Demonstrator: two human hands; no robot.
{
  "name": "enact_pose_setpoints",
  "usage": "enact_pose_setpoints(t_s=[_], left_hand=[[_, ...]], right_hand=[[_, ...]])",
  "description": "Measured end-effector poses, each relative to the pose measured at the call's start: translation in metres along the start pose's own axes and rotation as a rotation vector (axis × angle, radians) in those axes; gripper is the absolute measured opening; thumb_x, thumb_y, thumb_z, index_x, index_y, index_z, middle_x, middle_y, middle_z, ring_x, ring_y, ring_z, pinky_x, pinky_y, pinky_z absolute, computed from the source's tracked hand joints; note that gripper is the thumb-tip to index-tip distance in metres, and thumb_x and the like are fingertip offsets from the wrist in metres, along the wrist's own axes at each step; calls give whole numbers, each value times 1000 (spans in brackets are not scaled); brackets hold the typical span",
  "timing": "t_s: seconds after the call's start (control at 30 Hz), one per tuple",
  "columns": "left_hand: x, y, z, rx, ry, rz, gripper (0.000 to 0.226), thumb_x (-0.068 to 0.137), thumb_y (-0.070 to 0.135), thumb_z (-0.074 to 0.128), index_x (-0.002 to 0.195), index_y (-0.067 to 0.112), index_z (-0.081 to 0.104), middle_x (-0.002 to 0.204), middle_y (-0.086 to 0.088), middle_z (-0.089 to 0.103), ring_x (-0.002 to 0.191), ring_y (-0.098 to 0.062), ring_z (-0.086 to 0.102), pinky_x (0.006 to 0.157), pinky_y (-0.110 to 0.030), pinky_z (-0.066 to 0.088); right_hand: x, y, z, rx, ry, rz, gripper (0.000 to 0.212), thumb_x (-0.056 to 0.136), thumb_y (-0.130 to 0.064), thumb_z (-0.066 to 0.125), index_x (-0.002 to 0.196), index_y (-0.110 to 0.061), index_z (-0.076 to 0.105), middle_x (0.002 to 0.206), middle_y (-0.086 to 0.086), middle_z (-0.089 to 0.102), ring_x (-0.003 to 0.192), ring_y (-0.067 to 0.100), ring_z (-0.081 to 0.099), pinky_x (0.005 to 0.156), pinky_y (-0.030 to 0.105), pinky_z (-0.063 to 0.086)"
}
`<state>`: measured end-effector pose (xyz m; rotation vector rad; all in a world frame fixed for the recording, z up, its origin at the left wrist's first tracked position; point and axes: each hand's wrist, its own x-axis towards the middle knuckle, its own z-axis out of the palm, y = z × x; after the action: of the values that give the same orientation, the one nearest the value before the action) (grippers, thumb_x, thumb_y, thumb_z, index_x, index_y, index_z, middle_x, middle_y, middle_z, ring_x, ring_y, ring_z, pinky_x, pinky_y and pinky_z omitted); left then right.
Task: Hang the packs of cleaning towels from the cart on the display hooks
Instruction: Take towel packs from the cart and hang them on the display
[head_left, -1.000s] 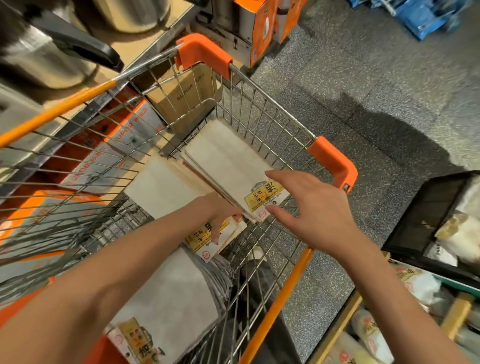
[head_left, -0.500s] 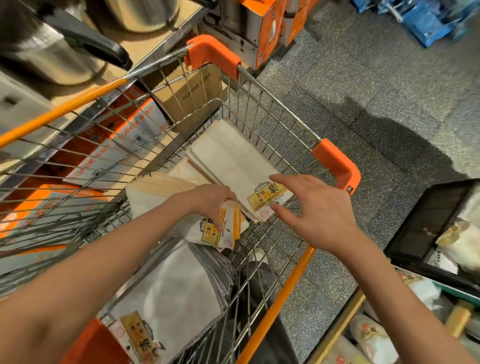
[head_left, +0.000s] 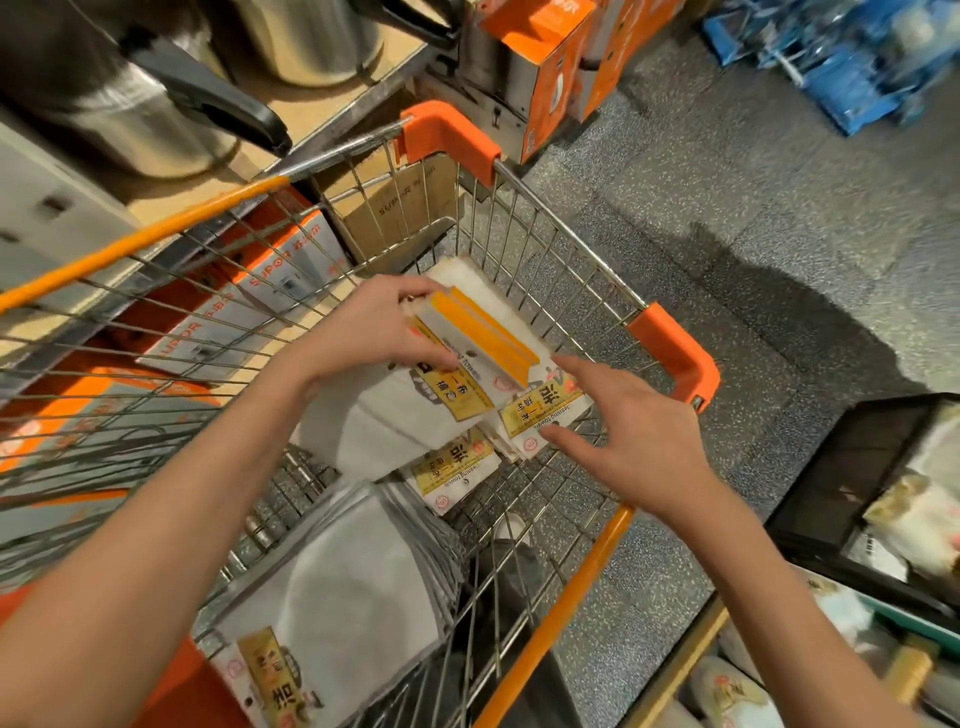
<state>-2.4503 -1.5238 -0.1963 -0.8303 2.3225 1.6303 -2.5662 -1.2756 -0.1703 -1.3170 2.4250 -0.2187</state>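
The bundle of towel packs (head_left: 415, 384) has come up off the cart floor since half a second ago: it now sits raised above the middle of the cart (head_left: 670, 343), its yellow-and-white header cards fanned toward the far right side, where before it lay low by the near wire wall. The left hand (head_left: 374, 327) grips it at the header end, fingers curled over the top edge and thumb underneath, clamped on the packs; earlier this hand was only closing on them lower down. The right hand (head_left: 628, 431) has slid in closer, its fingers straight and spread apart, fingertips just touching the label of the flat pack (head_left: 540, 415) that lies against the cart's right wall, holding nothing. Another labelled pack (head_left: 452, 473) is now uncovered beneath the lifted bundle, near the cart's middle. A stack of grey packs (head_left: 332, 618) stays at the near left corner. Outside the cart's left side stand orange-and-white boxes (head_left: 270, 280) under a shelf with steel kettles (head_left: 130, 104); speckled floor (head_left: 727, 208) lies beyond the right side.
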Motion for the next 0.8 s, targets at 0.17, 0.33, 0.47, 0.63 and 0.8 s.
enact_pose_setpoints(t_s=[0.17,0.33,0.47,0.63,0.8], left_hand=[[-15,42,-13,-244,138,58,50,40,43,86,86,49,68,82,19,73,70,-3,70,52,-16,52],[-17,53,-7,-427,277,69,49,40,36,82,85,31,64,76,14,74,67,-5,70,52,-21,55],[-21,46,1,-597,352,28,60,35,37,82,89,20,62,76,9,75,72,-10,72,66,-32,58],[-36,39,18,-765,400,1,90,30,46,92,108,11,61,85,3,76,85,-20,72,66,-29,59],[-55,54,12,-775,453,138,110,41,57,90,136,32,40,106,6,72,101,-15,68,76,-30,58]], right_hand=[[10,-15,-12,695,-1,203,122,50,-70,68,149,-36,5,155,-10,23,139,5,26,110,35,30],[32,-41,-28,1113,66,71,128,48,-35,84,147,-25,4,152,-2,28,138,10,32,115,43,28],[39,-41,-30,1056,19,58,119,59,-17,89,141,-34,6,146,-5,36,133,7,40,112,41,33],[40,-47,-34,883,42,9,112,70,-24,81,150,-29,3,150,-7,33,136,10,35,110,42,34],[37,-57,-64,902,129,-5,104,68,-24,81,147,-40,16,134,-24,50,122,-3,48,103,32,42]])
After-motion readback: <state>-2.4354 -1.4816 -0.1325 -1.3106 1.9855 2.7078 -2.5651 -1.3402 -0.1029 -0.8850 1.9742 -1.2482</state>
